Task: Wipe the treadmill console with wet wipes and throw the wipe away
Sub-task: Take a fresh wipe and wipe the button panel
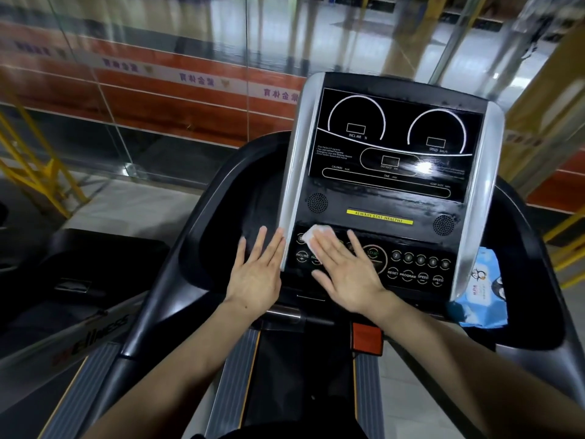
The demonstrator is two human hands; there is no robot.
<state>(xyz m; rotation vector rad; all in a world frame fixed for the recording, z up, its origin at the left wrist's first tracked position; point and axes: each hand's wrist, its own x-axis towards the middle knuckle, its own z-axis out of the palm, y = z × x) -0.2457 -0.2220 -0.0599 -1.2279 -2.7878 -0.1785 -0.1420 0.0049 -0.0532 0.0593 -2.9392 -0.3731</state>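
Right hand [346, 275] lay flat, fingers straight, pressing a white wet wipe [311, 238] onto the button row of the treadmill console [389, 185], centre frame; wipe poked out past its fingertips. Left hand [258, 274] flat, empty, beside it. Blue wipes pack [481, 293] sat right of console.

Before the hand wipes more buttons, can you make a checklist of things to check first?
1. Wet wipe is under the right hand: ok, flat fingers press it on the button panel.
2. Left hand is out of the wipe's way: ok, it rests flat beside the console's silver edge.
3. Screen already wiped: ok, it looks streaky and wet.
4. Right-side buttons wiped: cannot tell.
5. Spare wipes nearby: ok, blue wipes pack sits at the right of the console.
6. Bin for the used wipe: cannot tell, none in view.
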